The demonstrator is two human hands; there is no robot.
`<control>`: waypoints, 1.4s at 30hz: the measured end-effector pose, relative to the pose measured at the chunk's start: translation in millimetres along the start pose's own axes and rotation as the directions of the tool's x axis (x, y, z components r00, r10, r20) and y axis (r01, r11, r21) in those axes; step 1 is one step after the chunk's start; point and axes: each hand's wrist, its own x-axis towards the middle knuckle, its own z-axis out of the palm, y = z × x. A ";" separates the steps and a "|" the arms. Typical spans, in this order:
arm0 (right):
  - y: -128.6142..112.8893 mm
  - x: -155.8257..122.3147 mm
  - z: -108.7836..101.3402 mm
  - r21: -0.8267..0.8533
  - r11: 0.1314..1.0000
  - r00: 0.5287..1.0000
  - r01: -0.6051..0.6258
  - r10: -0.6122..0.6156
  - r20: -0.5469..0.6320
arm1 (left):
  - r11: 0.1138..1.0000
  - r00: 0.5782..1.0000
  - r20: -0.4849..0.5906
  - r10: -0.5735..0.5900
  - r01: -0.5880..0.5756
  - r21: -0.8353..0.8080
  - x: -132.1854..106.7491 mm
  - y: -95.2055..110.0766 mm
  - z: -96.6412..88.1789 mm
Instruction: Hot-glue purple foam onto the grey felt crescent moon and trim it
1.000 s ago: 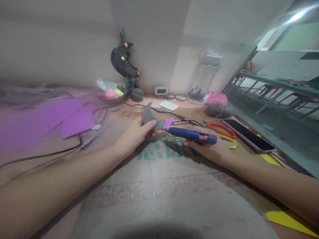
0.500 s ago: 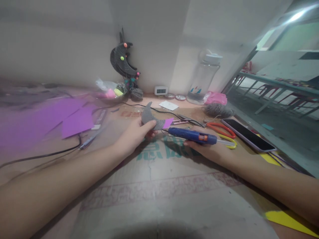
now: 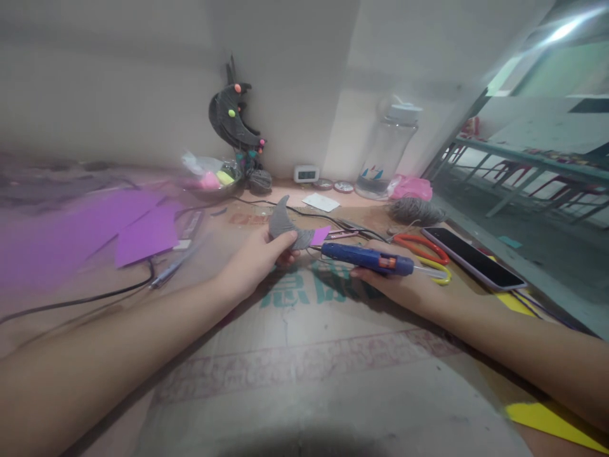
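Note:
My left hand (image 3: 259,257) is closed on a grey yarn-wrapped crescent shape (image 3: 285,225) whose purple tip (image 3: 320,235) sticks out to the right. My right hand (image 3: 397,285) grips a blue glue gun (image 3: 366,258) from beneath. The gun's nozzle points left at the crescent's purple tip, almost touching it. Both hands hover low over a cardboard sheet (image 3: 304,343) with green and red print.
Red and yellow scissors (image 3: 423,254) and a phone (image 3: 473,257) lie right of the gun. Grey yarn (image 3: 416,209), a clear water bottle (image 3: 387,152), a small clock (image 3: 306,173) and a dark crescent ornament (image 3: 231,117) stand at the back. Purple sheets (image 3: 95,225) lie left, yellow paper (image 3: 552,419) right.

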 end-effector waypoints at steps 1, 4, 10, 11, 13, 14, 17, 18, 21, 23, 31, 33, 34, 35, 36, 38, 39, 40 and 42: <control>0.6 -0.1 0.2 -0.008 1.000 1.000 -0.004 0.004 -0.002 | 1.000 1.000 -0.004 -0.003 0.003 0.003 0.0 -0.1 0.0; 2.8 0.1 1.0 -0.023 1.000 1.000 0.002 -0.002 -0.005 | 1.000 1.000 -0.015 -0.006 0.006 0.019 0.6 -1.0 -0.1; 3.1 0.7 -0.3 -0.030 1.000 1.000 0.001 -0.001 -0.006 | 1.000 1.000 -0.005 0.001 -0.001 0.017 0.4 -1.2 -0.7; 2.9 0.6 -0.8 -0.032 0.999 1.000 -0.002 0.002 -0.003 | 1.000 1.000 -0.005 0.000 0.000 0.014 0.1 -0.9 -0.6; 2.8 0.3 -1.5 -0.042 0.999 1.000 -0.015 0.015 0.003 | 1.000 1.000 -0.006 -0.001 0.001 0.011 -0.5 -0.2 -0.5; 2.9 0.3 -1.7 -0.047 0.999 1.000 -0.019 0.019 0.001 | 1.000 1.000 -0.006 0.001 -0.001 0.010 -0.7 0.0 -0.5; 3.5 0.7 -1.2 -0.049 0.999 1.000 -0.019 0.019 -0.001 | 1.000 1.000 -0.006 0.009 -0.009 0.016 -0.9 -0.6 -0.5; 3.6 0.9 -0.9 -0.042 0.999 1.000 -0.020 0.020 -0.003 | 1.000 1.000 -0.007 0.009 -0.009 0.021 -0.8 -0.9 -0.6; 3.4 1.0 -0.2 -0.037 0.998 0.999 -0.046 0.045 -0.006 | 1.000 1.000 -0.005 0.005 -0.004 0.020 -0.4 -1.6 -0.9; 2.9 1.0 -0.5 -0.041 0.998 0.998 -0.056 0.055 -0.016 | 1.000 1.000 -0.001 0.011 -0.011 0.009 -0.2 -1.5 -0.8; 0.6 4.3 -1.8 0.013 0.999 0.999 -0.046 0.046 -0.014 | 1.000 1.000 0.009 0.010 -0.010 -0.017 -0.7 1.7 1.0; 0.5 4.8 -1.5 0.027 0.998 0.999 -0.051 0.051 -0.015 | 1.000 1.000 0.011 0.010 -0.010 -0.020 -0.7 1.2 1.0; 0.5 4.8 -1.5 0.034 0.998 0.998 -0.054 0.055 -0.015 | 1.000 1.000 0.011 0.008 -0.007 -0.021 -0.7 0.8 0.9; 0.6 4.8 -1.5 0.042 0.998 0.998 -0.056 0.056 -0.016 | 1.000 1.000 0.010 0.004 -0.004 -0.020 -0.6 0.5 0.8; 0.7 4.7 -1.6 0.047 0.997 0.998 -0.059 0.059 -0.015 | 1.000 1.000 0.010 0.003 -0.002 -0.020 -0.5 0.1 0.7; 0.7 4.8 -2.0 0.050 0.997 0.998 -0.063 0.064 -0.006 | 1.000 1.000 0.009 0.006 -0.006 -0.016 -0.2 -0.4 0.5; 0.6 4.9 -2.3 0.049 0.997 0.998 -0.067 0.067 -0.002 | 1.000 1.000 0.009 0.012 -0.012 -0.015 -0.2 -0.5 0.5; 0.3 5.1 -2.7 0.045 0.996 0.997 -0.073 0.073 0.000 | 1.000 1.000 0.008 0.017 -0.016 -0.013 -0.1 -0.6 0.4; -0.5 5.5 -3.4 0.036 0.996 0.997 -0.083 0.083 0.002 | 1.000 1.000 0.008 0.020 -0.020 -0.013 -0.1 -0.6 0.4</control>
